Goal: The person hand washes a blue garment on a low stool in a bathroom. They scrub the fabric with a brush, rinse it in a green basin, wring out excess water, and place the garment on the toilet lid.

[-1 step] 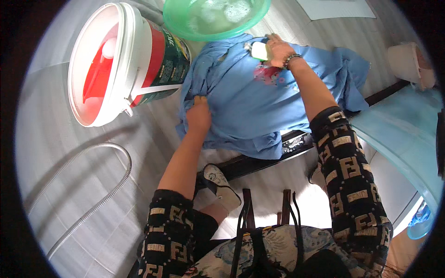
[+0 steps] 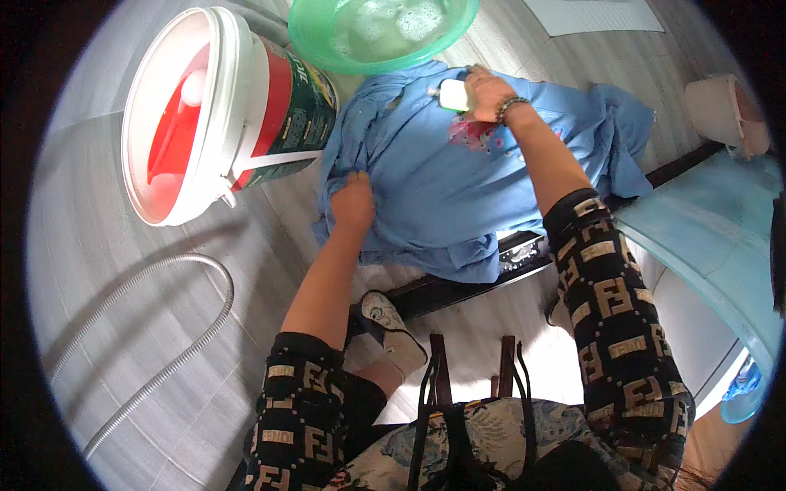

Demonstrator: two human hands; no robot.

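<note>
A blue garment (image 2: 434,180) with a pink printed patch (image 2: 471,133) lies spread over the floor and a dark sill. On its left part, my left hand (image 2: 353,200) is closed, gripping a fold of the cloth. My right hand (image 2: 489,94), with a beaded bracelet at the wrist, is wrapped round a white and green scrub brush (image 2: 454,95). The brush rests against the upper part of the garment, just above the pink patch. Its bristles are hidden underneath.
A green basin (image 2: 385,62) of sudsy water stands beyond the garment. At left is a large white bucket (image 2: 237,114) with a red dipper (image 2: 170,135) inside. A metal hose (image 2: 214,327) curls on the floor. A bluish glass panel (image 2: 696,221) and pale pink bin (image 2: 720,110) are at right.
My right hand and the brush have shifted slightly to the left over the garment. My left hand stays on its fold, almost unmoved.
</note>
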